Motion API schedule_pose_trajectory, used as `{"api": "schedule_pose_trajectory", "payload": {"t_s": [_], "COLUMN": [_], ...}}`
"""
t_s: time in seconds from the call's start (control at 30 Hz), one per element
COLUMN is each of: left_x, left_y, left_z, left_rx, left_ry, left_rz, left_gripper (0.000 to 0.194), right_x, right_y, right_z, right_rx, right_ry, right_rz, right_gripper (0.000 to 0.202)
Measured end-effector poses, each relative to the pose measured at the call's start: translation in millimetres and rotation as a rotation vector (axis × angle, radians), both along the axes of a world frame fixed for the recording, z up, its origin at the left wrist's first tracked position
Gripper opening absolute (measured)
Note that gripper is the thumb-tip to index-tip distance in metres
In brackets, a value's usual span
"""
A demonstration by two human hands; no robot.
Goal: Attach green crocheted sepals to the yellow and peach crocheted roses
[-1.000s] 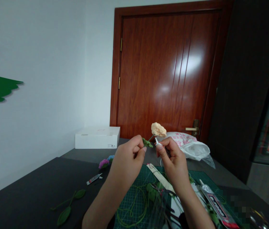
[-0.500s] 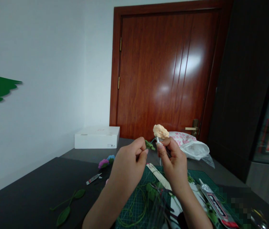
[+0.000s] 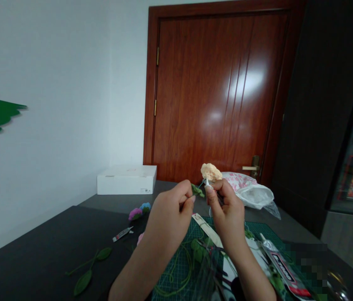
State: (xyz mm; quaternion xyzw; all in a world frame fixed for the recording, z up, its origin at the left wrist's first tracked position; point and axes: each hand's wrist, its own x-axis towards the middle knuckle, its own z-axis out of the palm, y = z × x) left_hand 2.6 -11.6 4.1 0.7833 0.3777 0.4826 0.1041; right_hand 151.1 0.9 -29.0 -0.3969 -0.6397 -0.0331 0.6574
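My left hand [image 3: 173, 213] is closed in a pinch on the thin stem of a cream crocheted flower [image 3: 210, 172]. The flower head tilts up to the right, beyond both hands. A green knitted piece [image 3: 198, 191] sits on the stem just past my left fingertips. In my right hand [image 3: 228, 209], thumb and fingers grip a small glue tube, its white nozzle [image 3: 207, 183] pointing up close under the flower. Most of the tube is hidden by the fingers, and whether the nozzle touches the stem I cannot tell.
Below lies a green cutting mat [image 3: 176, 267] with green yarn, a wooden ruler [image 3: 207, 230], scissors and a large glue tube [image 3: 284, 267]. Leaves [image 3: 84, 282], a small tube [image 3: 122, 234] and purple and blue flowers [image 3: 135, 214] lie left. Behind are a white box [image 3: 126, 180] and plastic bag [image 3: 251, 192].
Both hands stay almost still. The nozzle in my right hand has moved very slightly near the flower's base. The whole view has shifted a little.
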Motion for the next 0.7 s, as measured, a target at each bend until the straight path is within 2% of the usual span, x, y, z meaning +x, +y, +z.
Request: {"api": "schedule_pose_trajectory", "payload": {"t_s": [0.43,0.7], "left_x": [0.0,1.1], "left_y": [-1.7,-1.5], "left_z": [2.5,1.5], "left_rx": [-0.136,-0.302], "left_ry": [-0.102,-0.190], "left_rz": [-0.081,-0.227], "left_gripper": [0.019,0.020], "right_x": [-3.1,-5.9], "right_y": [1.6,2.9], "right_z": [-3.2,-6.0], "right_rx": [-0.002,-0.005], "right_ry": [0.042,0.109], "right_rz": [-0.012,-0.008], "right_gripper": [0.022,0.022]}}
